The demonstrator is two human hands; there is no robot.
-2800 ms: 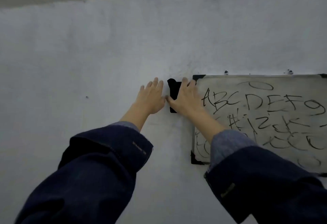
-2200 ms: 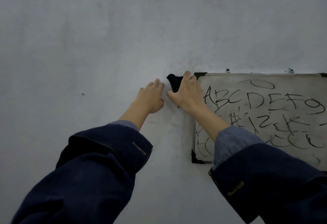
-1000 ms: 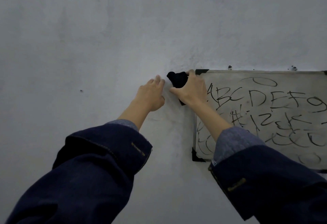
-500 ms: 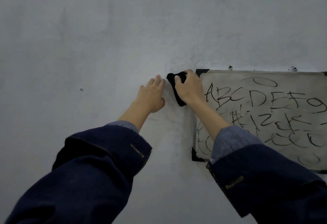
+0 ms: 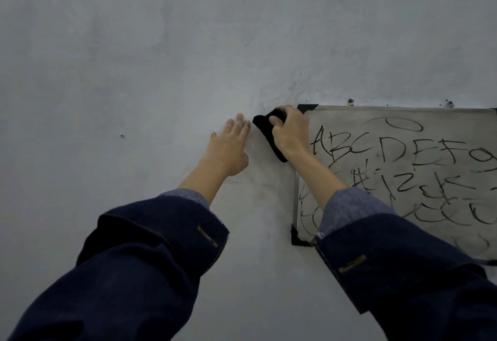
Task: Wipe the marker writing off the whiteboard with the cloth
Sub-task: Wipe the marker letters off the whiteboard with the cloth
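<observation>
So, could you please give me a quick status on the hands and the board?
Right hand grips cloth at board's top-left corner. Left hand flat on wall, holds nothing. Writing unwiped. Nothing in the way.

1. The cloth [image 5: 265,132] looks like soft, matt black fabric.
2. The whiteboard [image 5: 403,168] has a smooth, smudged face, a metal-looking rim and black corner caps.
3. The wall [image 5: 134,71] looks matt, rough plaster.
4. The sleeves [image 5: 139,260] are dark denim.

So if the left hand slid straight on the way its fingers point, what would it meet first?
Probably nothing: the left hand lies flat on the wall, fingers up and slightly right, passing left of the black cloth; only bare wall ahead.
</observation>
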